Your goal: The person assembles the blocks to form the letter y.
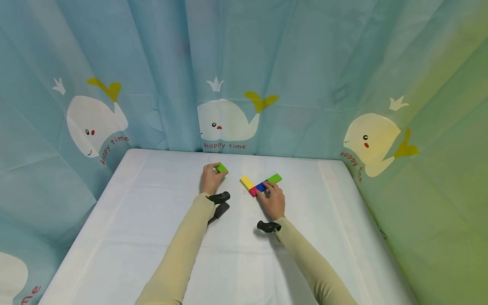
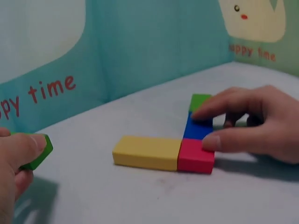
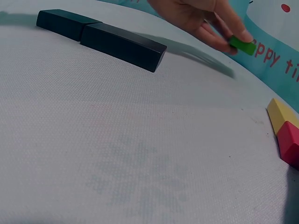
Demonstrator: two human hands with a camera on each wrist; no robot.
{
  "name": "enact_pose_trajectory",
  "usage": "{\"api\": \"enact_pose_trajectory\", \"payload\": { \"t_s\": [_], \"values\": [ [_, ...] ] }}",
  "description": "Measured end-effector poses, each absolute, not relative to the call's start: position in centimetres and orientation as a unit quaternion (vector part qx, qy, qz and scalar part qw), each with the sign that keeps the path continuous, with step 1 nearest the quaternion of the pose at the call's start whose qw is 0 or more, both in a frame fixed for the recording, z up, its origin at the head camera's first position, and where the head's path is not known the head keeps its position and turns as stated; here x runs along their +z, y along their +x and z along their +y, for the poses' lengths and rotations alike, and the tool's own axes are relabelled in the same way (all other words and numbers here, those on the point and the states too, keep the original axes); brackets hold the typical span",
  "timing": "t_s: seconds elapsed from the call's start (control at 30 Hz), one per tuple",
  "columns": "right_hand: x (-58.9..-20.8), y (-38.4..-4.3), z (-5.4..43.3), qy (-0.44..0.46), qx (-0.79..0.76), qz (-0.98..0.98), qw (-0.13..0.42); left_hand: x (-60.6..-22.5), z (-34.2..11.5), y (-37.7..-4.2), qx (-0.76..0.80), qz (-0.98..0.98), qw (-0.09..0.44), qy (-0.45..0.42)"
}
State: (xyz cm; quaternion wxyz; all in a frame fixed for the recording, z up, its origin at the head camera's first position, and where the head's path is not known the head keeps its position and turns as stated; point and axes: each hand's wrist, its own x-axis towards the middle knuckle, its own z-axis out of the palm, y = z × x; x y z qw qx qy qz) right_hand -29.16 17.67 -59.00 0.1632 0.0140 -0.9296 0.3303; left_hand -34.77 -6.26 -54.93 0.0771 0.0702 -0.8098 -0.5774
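Up at the table's far side, my left hand (image 1: 211,178) pinches a small green block (image 2: 39,151) between thumb and fingers, held above the cloth. My right hand (image 1: 272,201) is over a row of blocks, its index finger and thumb around the blue block (image 2: 198,126). The thumb also touches the red block (image 2: 196,156) beside it. A yellow block (image 2: 147,151) lies against the red one, making a corner with the row. Another green block (image 1: 274,178) continues the row past the blue one, partly covered by fingers in the left wrist view.
Two dark blocks (image 3: 124,46) lie end to end on the white cloth-covered table (image 1: 305,262), near my left forearm. Blue-green curtains (image 1: 305,55) with whale prints stand behind and beside the table. Black cameras (image 1: 268,227) sit on both wrists.
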Motion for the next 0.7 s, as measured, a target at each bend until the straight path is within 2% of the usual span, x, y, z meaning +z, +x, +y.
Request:
{"api": "enact_pose_trajectory", "payload": {
  "t_s": [0.13, 0.37, 0.7],
  "values": [
    [-59.0, -29.1, 17.7, 0.014, 0.332, -0.929, 0.165, -54.8, -5.8, -34.9, -0.605, -0.790, 0.066, 0.077],
    [-59.1, -29.1, 17.9, 0.020, 0.329, -0.928, 0.175, -54.8, -5.1, -35.0, -0.644, -0.756, 0.077, 0.084],
    [-59.4, -29.3, 18.1, 0.030, 0.328, -0.927, 0.177, -54.5, -4.4, -35.2, -0.637, -0.764, 0.098, 0.042]
  ]
}}
